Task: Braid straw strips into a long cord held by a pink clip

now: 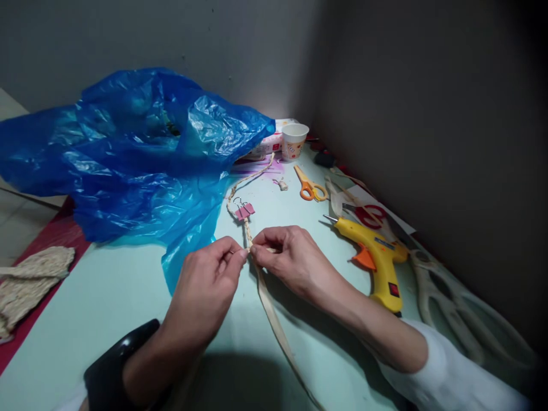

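Note:
A thin straw-coloured braid (248,230) runs up the table's middle, with a pink binder clip (245,212) clamped on it. Just below the clip, my left hand (214,279) pinches the braid's lower end between thumb and forefinger. Close beside it, my right hand (291,257) is closed in a pinch at the same spot, on the strands. A long flat pale strip (274,322) trails from between the hands toward the table's near edge. Beyond the clip, the finished-looking plait curves up toward a paper cup (294,141). The exact strands under my fingertips are partly hidden.
A crumpled blue plastic bag (141,154) covers the back left. On the right lie a yellow glue gun (383,257), orange-handled scissors (310,185), red-handled scissors (370,217) and large grey-handled shears (440,291). A woven straw piece (36,279) rests at far left. A dark wall (428,114) rises at right.

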A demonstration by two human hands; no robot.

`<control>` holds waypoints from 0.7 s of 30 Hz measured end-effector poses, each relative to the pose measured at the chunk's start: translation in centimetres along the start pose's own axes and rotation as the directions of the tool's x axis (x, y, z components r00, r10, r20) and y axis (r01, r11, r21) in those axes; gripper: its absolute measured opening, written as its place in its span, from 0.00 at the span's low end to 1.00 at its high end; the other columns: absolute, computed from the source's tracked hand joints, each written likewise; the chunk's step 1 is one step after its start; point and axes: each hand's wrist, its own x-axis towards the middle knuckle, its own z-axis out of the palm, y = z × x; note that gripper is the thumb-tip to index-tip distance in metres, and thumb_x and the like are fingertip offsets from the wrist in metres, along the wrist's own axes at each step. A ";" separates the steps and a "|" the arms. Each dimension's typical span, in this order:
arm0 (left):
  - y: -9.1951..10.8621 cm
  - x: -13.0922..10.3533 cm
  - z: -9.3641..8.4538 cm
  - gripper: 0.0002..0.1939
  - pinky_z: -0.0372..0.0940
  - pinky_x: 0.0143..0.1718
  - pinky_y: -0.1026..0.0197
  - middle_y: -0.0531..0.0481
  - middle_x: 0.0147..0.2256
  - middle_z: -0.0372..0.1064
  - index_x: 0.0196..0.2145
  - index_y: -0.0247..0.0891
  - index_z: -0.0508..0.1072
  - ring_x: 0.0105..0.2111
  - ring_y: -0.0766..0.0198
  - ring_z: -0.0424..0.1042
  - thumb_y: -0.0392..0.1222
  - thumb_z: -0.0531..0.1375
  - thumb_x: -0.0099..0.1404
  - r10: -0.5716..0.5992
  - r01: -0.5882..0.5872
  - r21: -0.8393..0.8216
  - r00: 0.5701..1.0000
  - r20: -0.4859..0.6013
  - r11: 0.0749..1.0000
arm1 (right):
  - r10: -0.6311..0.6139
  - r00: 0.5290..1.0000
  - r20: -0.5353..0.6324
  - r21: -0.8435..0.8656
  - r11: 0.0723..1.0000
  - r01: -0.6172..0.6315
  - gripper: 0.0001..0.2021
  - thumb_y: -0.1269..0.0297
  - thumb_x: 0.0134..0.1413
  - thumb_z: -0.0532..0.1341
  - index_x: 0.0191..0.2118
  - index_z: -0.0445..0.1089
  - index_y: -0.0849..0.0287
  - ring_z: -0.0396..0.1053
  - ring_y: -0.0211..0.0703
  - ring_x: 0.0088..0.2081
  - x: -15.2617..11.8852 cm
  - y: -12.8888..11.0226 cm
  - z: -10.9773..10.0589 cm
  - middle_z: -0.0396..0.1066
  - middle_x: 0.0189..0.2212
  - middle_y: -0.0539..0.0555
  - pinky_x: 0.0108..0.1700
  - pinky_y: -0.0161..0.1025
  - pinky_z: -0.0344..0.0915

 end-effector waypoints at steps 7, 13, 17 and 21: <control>0.5 -0.9 0.9 0.14 0.56 0.25 0.64 0.56 0.21 0.65 0.25 0.40 0.69 0.22 0.65 0.63 0.45 0.51 0.65 0.072 -0.069 0.063 0.996 -0.050 0.996 | 0.026 0.998 -0.050 0.018 1.000 -0.025 0.09 0.68 0.51 0.56 0.26 0.72 0.61 0.56 0.33 0.24 -0.3 0.1 0.5 0.63 0.19 0.47 0.27 0.33 0.49; 0.4 -2.6 2.7 0.14 0.61 0.20 0.59 0.46 0.27 0.73 0.34 0.33 0.73 0.22 0.56 0.73 0.27 0.49 0.61 0.469 -0.369 0.641 0.883 0.016 0.673 | 0.080 0.994 0.079 0.299 0.949 -0.101 0.11 0.66 0.51 0.57 0.20 0.68 0.62 0.54 0.32 0.23 -0.2 0.2 0.3 0.61 0.17 0.46 0.26 0.32 0.51; 0.8 -3.8 3.8 0.19 0.64 0.16 0.58 0.43 0.25 0.72 0.37 0.26 0.74 0.21 0.54 0.73 0.20 0.49 0.52 0.595 -0.419 0.783 0.800 0.078 0.460 | 0.191 0.971 0.145 0.479 0.845 -0.238 0.08 0.66 0.48 0.61 0.25 0.73 0.64 0.59 0.34 0.26 0.0 -0.3 0.4 0.69 0.23 0.51 0.29 0.32 0.56; 1.1 -3.9 3.5 0.14 0.68 0.24 0.55 0.43 0.27 0.72 0.33 0.32 0.74 0.27 0.54 0.73 0.25 0.50 0.59 0.667 -0.558 0.595 0.743 0.048 0.579 | 0.233 0.951 0.202 0.602 0.736 -0.309 0.07 0.66 0.47 0.62 0.25 0.72 0.65 0.57 0.32 0.22 0.0 -0.1 0.6 0.68 0.21 0.51 0.25 0.31 0.53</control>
